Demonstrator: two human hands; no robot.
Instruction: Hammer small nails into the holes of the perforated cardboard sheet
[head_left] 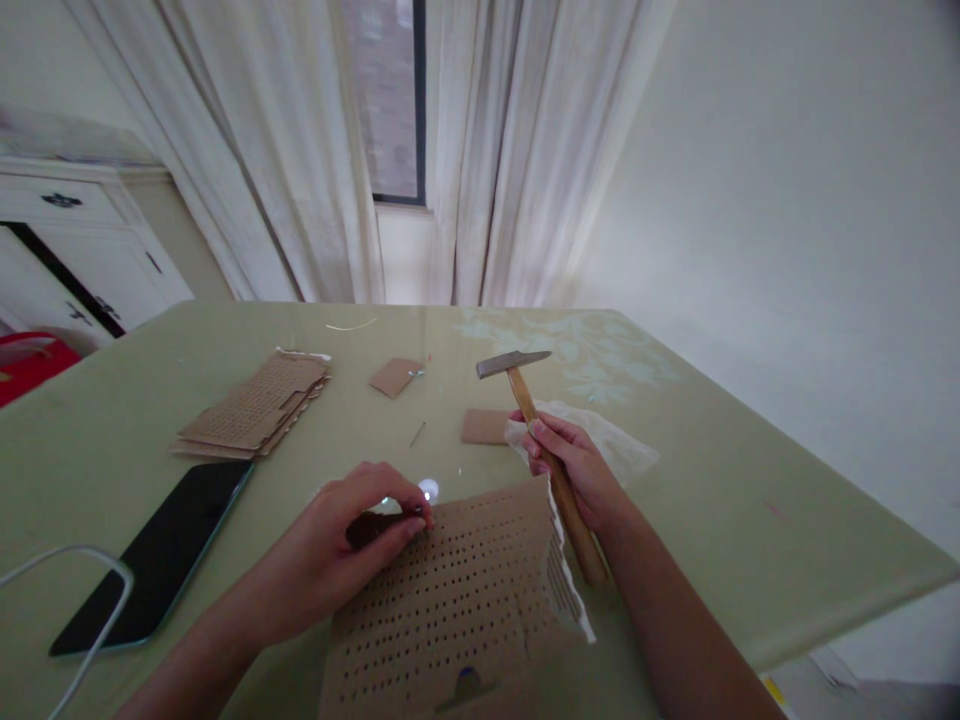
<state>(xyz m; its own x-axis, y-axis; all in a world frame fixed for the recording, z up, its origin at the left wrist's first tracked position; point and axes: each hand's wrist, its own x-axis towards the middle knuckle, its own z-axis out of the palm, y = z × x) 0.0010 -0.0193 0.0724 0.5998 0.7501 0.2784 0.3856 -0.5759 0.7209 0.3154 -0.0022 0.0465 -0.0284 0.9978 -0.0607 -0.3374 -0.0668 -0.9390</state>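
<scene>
In my right hand is a hammer, gripped by its wooden handle with the metal head up and away from me. My left hand is closed in a pinch at the top left edge of a perforated brown cardboard piece. Whatever sits between its thumb and forefinger is too small to make out. Rows of small holes cover the cardboard, and its right edge is torn and white. Just beyond the pinch lies a small, shiny round thing. A thin nail rests farther off on the table.
A stack of perforated cardboard and a dark phone lie at left, a white cable crossing the phone. Beyond my hands are a small cardboard piece, another brown piece and a crumpled clear plastic bag.
</scene>
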